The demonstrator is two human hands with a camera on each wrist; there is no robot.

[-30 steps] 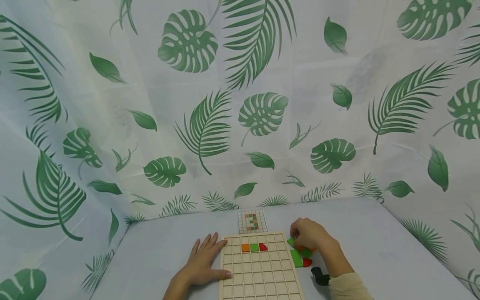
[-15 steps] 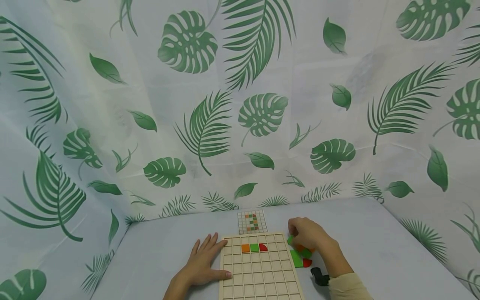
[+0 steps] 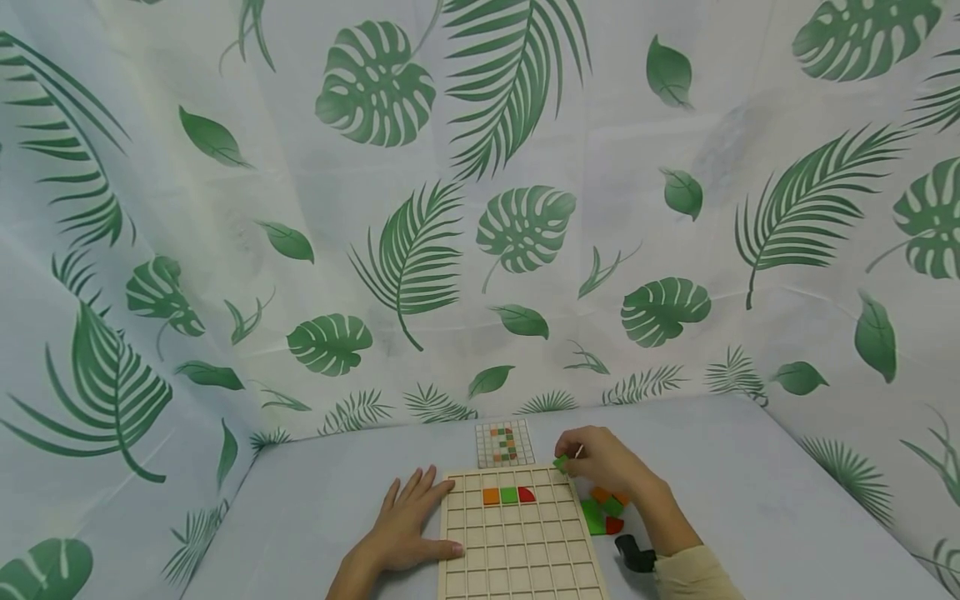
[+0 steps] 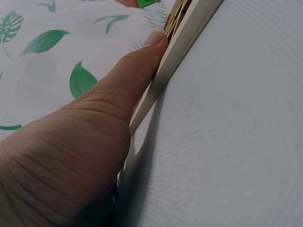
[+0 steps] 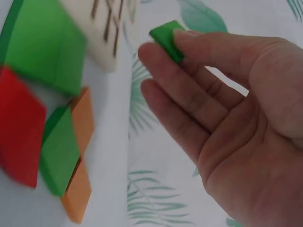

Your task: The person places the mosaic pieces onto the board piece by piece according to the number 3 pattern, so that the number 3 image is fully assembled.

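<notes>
My right hand (image 3: 613,462) pinches a small green tile (image 5: 164,40) between thumb and fingers, at the upper right corner of a wooden grid board (image 3: 517,554). Along the board's left edge lies my left hand (image 3: 405,525), fingers spread and straight; its thumb (image 4: 137,66) touches the edge. Three tiles sit side by side in one row near the top of the grid: an orange square (image 3: 491,497), a green square (image 3: 509,496) and a red quarter-round (image 3: 527,495).
Right of the board lie several loose pieces: a larger green piece (image 5: 45,47), a red rounded one (image 5: 21,127), a green tile (image 5: 61,151) and orange tiles (image 5: 75,196). A printed pattern card (image 3: 483,450) lies behind the board. A black object (image 3: 634,555) sits by my right wrist.
My right hand has moved left and slightly away from me, from the loose pieces to the board's corner, carrying the green tile. The left hand stays in place.
</notes>
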